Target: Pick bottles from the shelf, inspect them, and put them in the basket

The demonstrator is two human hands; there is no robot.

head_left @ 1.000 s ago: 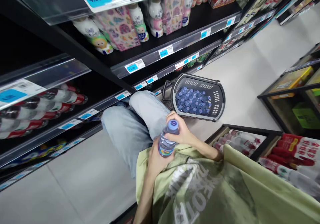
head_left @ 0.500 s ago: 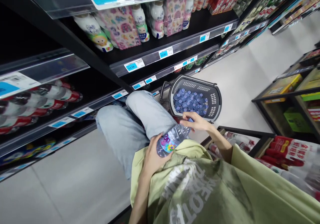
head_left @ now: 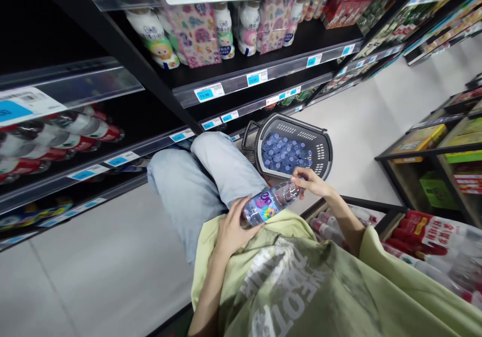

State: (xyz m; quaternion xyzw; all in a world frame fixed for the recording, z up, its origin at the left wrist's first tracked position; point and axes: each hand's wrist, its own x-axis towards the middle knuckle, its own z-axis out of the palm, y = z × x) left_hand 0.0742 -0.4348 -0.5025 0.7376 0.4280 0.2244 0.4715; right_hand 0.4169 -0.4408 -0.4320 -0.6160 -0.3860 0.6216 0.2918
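Note:
A clear plastic water bottle (head_left: 268,204) with a colourful pink and blue label lies tilted across my lap, its cap end toward the right. My left hand (head_left: 234,225) is wrapped round its base. At the other end, the fingers of my right hand (head_left: 311,181) close round the cap and neck, which they mostly cover. Just beyond the bottle, on the floor, stands a dark grey shopping basket (head_left: 324,141). Inside it are many small bottles with blue caps (head_left: 284,152), packed together upright.
Shelving (head_left: 271,76) with price tags rises in front, holding white drink bottles (head_left: 154,40) and pink patterned packs (head_left: 198,38). Red-labelled bottles (head_left: 81,138) lie on the left shelf. To my right, a low display holds red-and-white packs (head_left: 425,236). Pale floor (head_left: 359,131) stretches beyond the basket.
The bottle has turned to lie flatter, and its cap end has shifted right together with my right hand. My left hand stays at the base. The view has shifted slightly.

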